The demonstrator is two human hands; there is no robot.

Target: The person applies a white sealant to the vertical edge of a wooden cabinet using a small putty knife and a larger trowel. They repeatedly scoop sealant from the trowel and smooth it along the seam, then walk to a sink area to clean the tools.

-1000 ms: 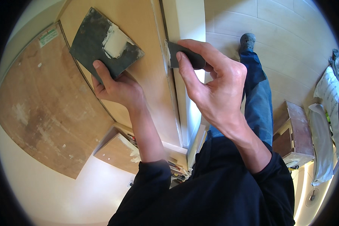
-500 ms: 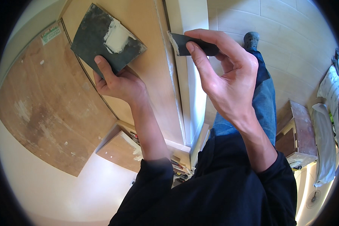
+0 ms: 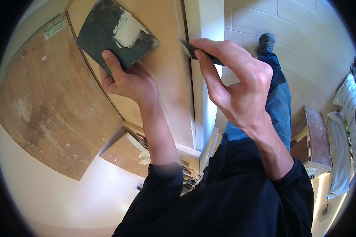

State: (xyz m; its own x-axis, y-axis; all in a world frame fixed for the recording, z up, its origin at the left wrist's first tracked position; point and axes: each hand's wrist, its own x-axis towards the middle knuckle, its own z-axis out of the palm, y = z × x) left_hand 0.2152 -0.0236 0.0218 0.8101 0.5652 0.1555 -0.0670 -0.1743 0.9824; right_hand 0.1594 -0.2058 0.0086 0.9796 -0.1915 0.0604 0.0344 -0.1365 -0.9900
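Note:
My left hand grips a dark, square putty board from below, its thumb pressed on the face. A lump of off-white putty sits on that board toward its right side. Between thumb and fingers my right hand pinches a small dark putty spreader. The spreader's tip is at the edge where a pale wood panel meets a white upright frame; whether it touches is too blurred to tell. Whitish filler marks run along this edge.
A large stained plywood board stands at left, with a smaller wooden piece below it. Several tools lie near my left sleeve. On the right are a tiled floor, a wooden box and wrapped material.
My right hand has turned the spreader, bringing its tip down and left onto the panel edge area. The putty board remains in my left hand, slightly higher and further right in view.

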